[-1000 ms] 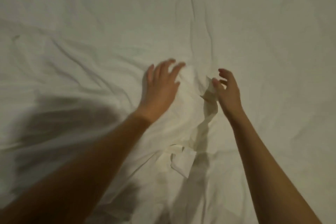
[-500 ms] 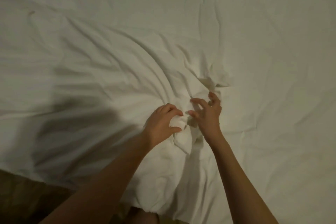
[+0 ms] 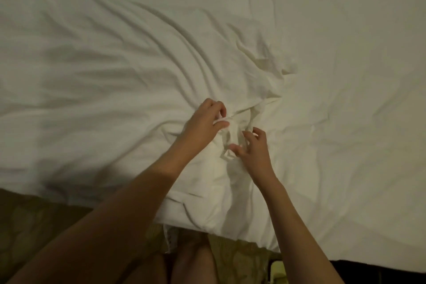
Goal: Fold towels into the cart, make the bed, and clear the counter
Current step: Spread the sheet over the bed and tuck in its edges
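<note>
A big white sheet (image 3: 115, 71) covers the bed and fills most of the view. It is full of wrinkles. Many folds run in toward a bunched-up lump near the middle, a little toward 6 o'clock.

The left hand (image 3: 202, 125) sits at the 9 o'clock side of that lump. Its fingers are curled, and finger and thumb pinch a small fold of the sheet.

The right hand (image 3: 252, 147) is just beside it, at the 4 o'clock side of the lump. Its fingers are bent like claws and spread apart, with the tips on the cloth. I cannot tell if it holds any cloth.

The edge of the sheet hangs down at 6 o'clock. Below it is a patterned green floor (image 3: 30, 226).
</note>
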